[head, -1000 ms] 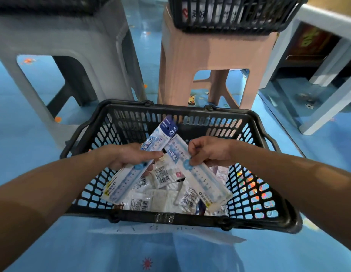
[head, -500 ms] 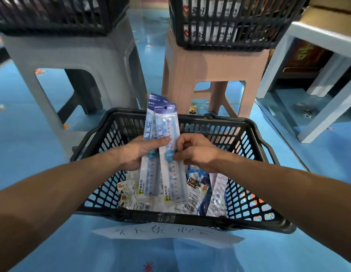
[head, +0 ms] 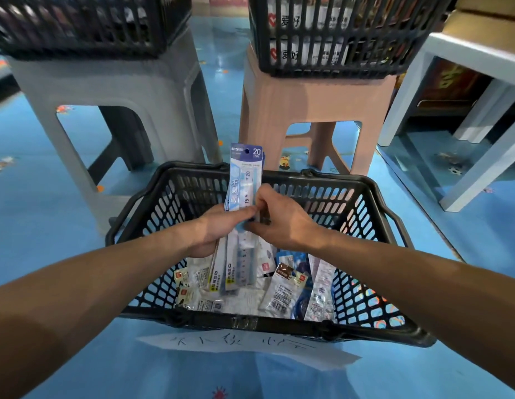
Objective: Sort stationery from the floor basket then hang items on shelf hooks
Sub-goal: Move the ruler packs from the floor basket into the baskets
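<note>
Black lattice basket [head: 374, 220]; pale-blue ruler packs [head: 244, 174]; pink stool [head: 305, 108]; grey stool [head: 106, 84]

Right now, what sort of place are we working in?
Likely a stationery shop or its stockroom: a shopping basket of barcoded packets on the blue floor, more baskets on plastic stools, and packaged rulers with hang holes.

I read "20 cm" and "不易" on the ruler pack [head: 244, 174]; "爱好" on white boxes [head: 291, 54] in the raised basket [head: 331, 70].
</note>
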Demonstrator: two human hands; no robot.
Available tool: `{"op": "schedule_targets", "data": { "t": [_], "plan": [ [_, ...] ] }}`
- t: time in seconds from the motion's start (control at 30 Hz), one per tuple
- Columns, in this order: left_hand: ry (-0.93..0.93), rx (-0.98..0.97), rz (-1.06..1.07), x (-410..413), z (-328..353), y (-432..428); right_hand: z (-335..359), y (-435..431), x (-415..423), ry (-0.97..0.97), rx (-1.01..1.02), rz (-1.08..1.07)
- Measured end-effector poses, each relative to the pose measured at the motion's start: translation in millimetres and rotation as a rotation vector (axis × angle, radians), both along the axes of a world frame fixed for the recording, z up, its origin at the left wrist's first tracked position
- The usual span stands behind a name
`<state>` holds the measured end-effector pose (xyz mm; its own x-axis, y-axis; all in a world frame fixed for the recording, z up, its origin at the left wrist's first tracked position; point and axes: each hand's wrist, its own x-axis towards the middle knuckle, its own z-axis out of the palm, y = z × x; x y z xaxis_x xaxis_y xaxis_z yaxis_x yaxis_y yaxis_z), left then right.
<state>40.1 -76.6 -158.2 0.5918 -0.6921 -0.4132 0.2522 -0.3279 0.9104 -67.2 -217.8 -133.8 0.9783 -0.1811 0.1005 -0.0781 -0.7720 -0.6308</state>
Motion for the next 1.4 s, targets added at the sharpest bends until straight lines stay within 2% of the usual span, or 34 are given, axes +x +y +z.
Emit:
{"op": "schedule_targets", "data": {
  "t": [0.1, 0.2, 0.23, 0.3, 0.4, 0.5, 0.63, 0.73, 0.9, 1.03, 1.2, 1.3, 1.4],
  "plan": [
    [0.002, -0.023, 0.04, -0.6, 1.3, -2.3, -0.6, -4.5, 8.8, -0.056, 0.228, -0.148],
    [-0.15, -0.011, -0.031, -4.0, 9.7, -6.6, 14.5, -9.1, 22.4, -0.006, 0.847, -0.29],
    [-0.25, 0.016, -0.086, -7.4, 12.8, -7.4, 17.5, -9.8, 28.5, -0.014, 0.936, -0.297],
    [-0.421, 0.032, -0.186, -15.7, 17.7, -8.6, 18.8, -6.8, 35.9, -0.079, 0.948, -0.293],
    [-0.399, -0.015, -0.228, -22.6, 20.2, -11.7, 17.7, -2.1, 38.4, -0.187, 0.94, -0.341],
    [-0.289, 0.052, -0.207, -12.2, 21.3, -9.7, 25.3, -7.8, 41.5, -0.255, 0.957, -0.361],
    [-0.073, 0.339, -0.32, 2.1, 11.5, 14.2, 39.2, -19.5, 40.7, -0.341, 0.971, -0.458],
    [0.105, 0.258, -0.208, 6.7, 1.9, 19.0, 42.2, -19.5, 37.6, -0.377, 1.036, -0.483],
    [0.003, 0.242, -0.036, 5.6, -2.0, 7.2, 44.5, -11.4, 38.5, -0.356, 1.067, -0.46],
    [0.015, 0.209, -0.002, 7.3, 0.4, 5.7, 41.5, -10.0, 34.8, -0.345, 1.072, -0.464],
    [-0.098, 0.274, -0.031, 12.0, 2.0, 6.6, 37.8, -9.3, 35.2, -0.279, 1.085, -0.365],
    [-0.027, 0.232, -0.031, 9.6, 11.5, 3.3, 35.3, -10.8, 36.8, -0.107, 1.093, -0.209],
    [0.054, 0.219, -0.113, 11.3, 22.0, 1.4, 33.4, -20.1, 39.8, -0.027, 0.997, -0.098]
  ]
}}
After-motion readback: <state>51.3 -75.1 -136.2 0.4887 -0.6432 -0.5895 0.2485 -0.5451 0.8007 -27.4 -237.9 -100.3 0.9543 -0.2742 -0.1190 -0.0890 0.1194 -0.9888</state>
